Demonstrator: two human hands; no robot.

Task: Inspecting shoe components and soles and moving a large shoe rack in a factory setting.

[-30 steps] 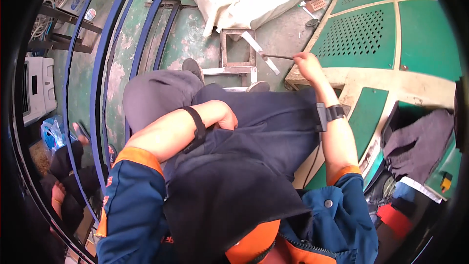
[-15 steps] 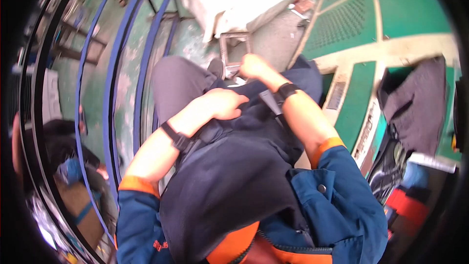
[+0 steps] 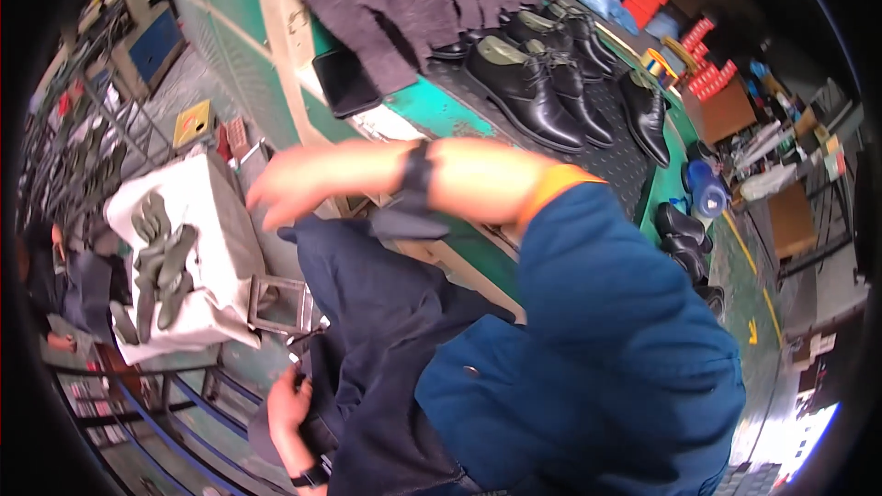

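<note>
My right hand (image 3: 299,186) reaches across above my dark-trousered knee, toward the green bench's near edge. Motion smears its fingers, and nothing can be made out in them. A dark band (image 3: 416,174) circles that wrist, with a grey strap end hanging below. Low at the left, my left hand (image 3: 289,401) is beside my thigh, its fingers curled; what they hold, if anything, is hidden. Black leather lace-up shoes (image 3: 528,96) stand on a dark studded mat on the bench. A flat black phone-like device (image 3: 346,83) lies by a ragged brown cloth (image 3: 404,0).
Left of my knees, a white-covered table (image 3: 225,230) bears several olive-green, sole-shaped pieces (image 3: 175,262). A small metal frame (image 3: 278,303) stands beside it. Blue rails (image 3: 147,413) run at the lower left. At the right are a blue bottle (image 3: 706,186) and more black shoes (image 3: 684,234).
My view has swung to the right, bringing the bench with shoes into sight. My right arm has lifted away from my lap and now stretches leftward across the view. My left hand appears lower left.
</note>
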